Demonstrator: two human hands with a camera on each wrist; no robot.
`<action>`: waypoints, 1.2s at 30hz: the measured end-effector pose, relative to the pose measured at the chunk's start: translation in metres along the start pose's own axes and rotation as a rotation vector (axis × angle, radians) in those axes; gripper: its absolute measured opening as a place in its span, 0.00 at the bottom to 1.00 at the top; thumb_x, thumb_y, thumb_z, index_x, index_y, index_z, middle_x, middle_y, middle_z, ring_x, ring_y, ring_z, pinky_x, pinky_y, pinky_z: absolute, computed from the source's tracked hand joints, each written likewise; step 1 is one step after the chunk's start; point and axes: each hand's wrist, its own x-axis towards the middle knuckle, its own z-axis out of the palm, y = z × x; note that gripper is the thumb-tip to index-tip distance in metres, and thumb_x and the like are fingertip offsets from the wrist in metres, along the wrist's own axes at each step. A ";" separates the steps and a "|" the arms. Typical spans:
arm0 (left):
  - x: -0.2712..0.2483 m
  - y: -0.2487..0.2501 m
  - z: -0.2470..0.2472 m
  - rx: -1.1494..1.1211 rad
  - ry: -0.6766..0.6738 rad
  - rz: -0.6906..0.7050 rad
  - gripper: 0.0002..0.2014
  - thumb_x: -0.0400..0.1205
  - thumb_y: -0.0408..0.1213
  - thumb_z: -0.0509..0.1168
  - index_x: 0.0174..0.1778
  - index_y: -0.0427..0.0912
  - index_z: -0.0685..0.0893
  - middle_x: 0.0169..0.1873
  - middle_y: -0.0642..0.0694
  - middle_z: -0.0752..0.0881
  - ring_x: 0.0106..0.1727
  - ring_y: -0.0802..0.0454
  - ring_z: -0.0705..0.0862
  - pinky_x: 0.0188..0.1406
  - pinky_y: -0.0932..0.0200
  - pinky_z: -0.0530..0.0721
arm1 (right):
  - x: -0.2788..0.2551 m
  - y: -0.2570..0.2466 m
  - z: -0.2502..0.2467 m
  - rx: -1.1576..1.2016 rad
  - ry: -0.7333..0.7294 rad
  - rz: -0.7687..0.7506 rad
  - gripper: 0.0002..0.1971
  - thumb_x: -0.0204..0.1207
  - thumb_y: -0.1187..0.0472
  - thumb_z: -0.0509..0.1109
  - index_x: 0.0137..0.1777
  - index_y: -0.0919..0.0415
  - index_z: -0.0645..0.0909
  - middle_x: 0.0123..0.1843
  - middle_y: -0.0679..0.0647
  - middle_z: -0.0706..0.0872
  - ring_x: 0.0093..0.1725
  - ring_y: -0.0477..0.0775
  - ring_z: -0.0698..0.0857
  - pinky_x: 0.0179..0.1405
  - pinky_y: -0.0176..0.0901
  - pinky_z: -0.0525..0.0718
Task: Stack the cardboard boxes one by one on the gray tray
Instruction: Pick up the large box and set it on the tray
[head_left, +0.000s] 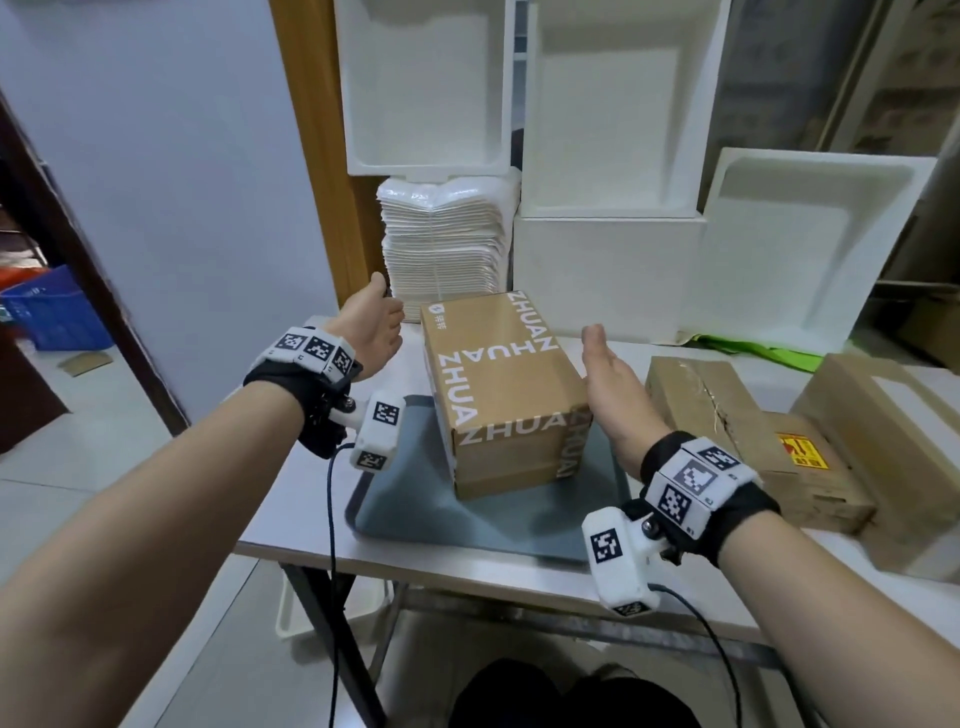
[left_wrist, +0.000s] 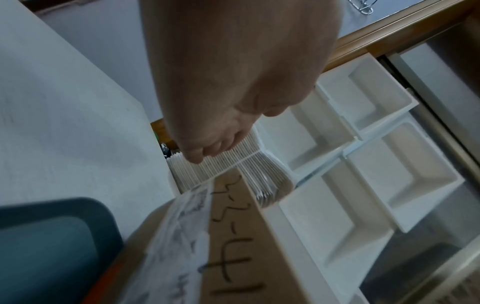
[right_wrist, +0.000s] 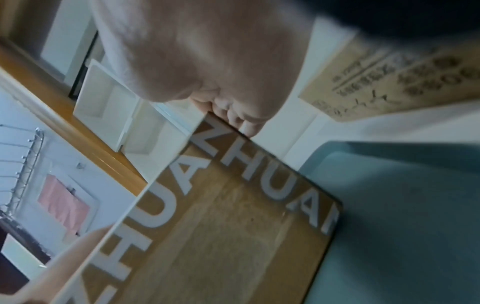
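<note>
On the gray tray (head_left: 415, 499) one printed cardboard box (head_left: 498, 384) is already parked, skewed a bit, its far end past the tray's back rim. Both hands are held flat-fingered with nothing gripped: left hand (head_left: 371, 332) just off the box's left side, right hand (head_left: 618, 395) beside its right edge, contact not clear. Probably the box should be squared up with even palm pressure first, so the plain boxes (head_left: 748, 431) waiting on the right can be stacked flat.
</note>
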 end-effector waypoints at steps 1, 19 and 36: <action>0.005 -0.001 -0.001 0.023 -0.001 0.003 0.38 0.87 0.61 0.34 0.87 0.37 0.47 0.87 0.43 0.49 0.87 0.47 0.47 0.86 0.49 0.47 | 0.000 0.001 0.002 0.037 0.010 0.021 0.33 0.85 0.38 0.44 0.86 0.55 0.58 0.86 0.48 0.61 0.84 0.46 0.59 0.74 0.35 0.55; 0.025 -0.020 -0.006 -0.013 -0.194 0.061 0.40 0.86 0.64 0.34 0.82 0.39 0.68 0.78 0.44 0.75 0.81 0.51 0.69 0.85 0.51 0.57 | 0.015 0.017 0.021 0.229 0.230 0.089 0.34 0.84 0.34 0.43 0.85 0.51 0.62 0.84 0.44 0.65 0.84 0.48 0.62 0.81 0.42 0.56; -0.038 -0.047 -0.026 -0.032 -0.175 -0.014 0.36 0.88 0.61 0.37 0.85 0.39 0.58 0.83 0.48 0.65 0.85 0.54 0.60 0.85 0.54 0.50 | 0.053 0.004 -0.008 0.170 0.239 0.107 0.39 0.82 0.32 0.37 0.84 0.55 0.63 0.85 0.50 0.65 0.84 0.54 0.62 0.79 0.45 0.57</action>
